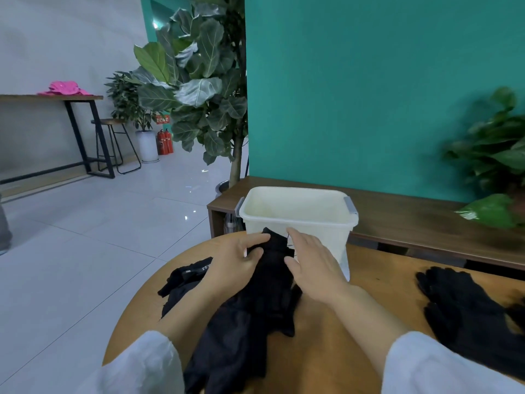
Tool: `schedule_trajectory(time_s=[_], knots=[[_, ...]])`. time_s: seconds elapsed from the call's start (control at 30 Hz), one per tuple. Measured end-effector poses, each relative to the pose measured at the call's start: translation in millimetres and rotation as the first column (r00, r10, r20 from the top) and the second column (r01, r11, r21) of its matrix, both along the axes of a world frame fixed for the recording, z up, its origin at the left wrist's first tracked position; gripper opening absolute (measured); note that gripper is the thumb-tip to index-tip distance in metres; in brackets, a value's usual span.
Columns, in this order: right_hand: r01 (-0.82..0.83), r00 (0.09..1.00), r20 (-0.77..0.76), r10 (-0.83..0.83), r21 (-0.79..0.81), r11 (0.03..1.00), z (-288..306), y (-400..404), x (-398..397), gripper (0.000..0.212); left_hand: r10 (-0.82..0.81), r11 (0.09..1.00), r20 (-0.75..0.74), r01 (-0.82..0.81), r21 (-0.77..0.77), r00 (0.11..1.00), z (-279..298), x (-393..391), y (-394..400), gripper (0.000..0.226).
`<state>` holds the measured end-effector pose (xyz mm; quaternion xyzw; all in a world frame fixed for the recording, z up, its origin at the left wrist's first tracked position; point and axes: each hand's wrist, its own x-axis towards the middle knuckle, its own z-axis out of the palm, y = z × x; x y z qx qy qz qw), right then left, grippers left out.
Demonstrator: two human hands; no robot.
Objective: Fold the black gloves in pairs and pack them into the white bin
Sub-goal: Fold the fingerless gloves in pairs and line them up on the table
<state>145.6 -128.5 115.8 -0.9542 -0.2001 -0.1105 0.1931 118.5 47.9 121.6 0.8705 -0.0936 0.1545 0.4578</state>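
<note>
A pile of black gloves (255,314) lies on the round wooden table (335,362) in front of me. My left hand (237,261) pinches the far end of one black glove (274,251) between thumb and fingers. Flat against that glove's right edge rests my right hand (314,265), fingers together. Just beyond both hands stands the white bin (298,216), which looks empty inside. More black gloves (468,314) lie in a heap at the right of the table, and another dark bundle (184,277) sits left of my left wrist.
A dark wooden bench (412,220) runs behind the bin along the teal wall. Potted plants stand at the right end (494,166) and to the left behind the bench (199,81). Tiled floor opens to the left, with a high table (51,98) and a stool (113,123).
</note>
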Motion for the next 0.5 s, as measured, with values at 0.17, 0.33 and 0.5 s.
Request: schedule_trajectory(time_s=[0.17, 0.33, 0.5], knots=[[0.018, 1.0, -0.023, -0.017, 0.047, 0.999, 42, -24, -30, 0.06, -0.036, 0.984, 0.083, 0.05, -0.171, 0.996, 32, -28, -21, 0.036], [0.073, 0.996, -0.054, -0.067, 0.123, 0.99, 66, -43, -51, 0.031, -0.039, 0.964, 0.118, 0.068, -0.256, 0.992, 54, -54, -38, 0.038], [0.041, 0.996, -0.09, -0.025, 0.179, 0.983, 86, -38, -63, 0.031, -0.041, 0.951, 0.129, 0.078, -0.298, 0.991, 72, -72, -40, 0.039]])
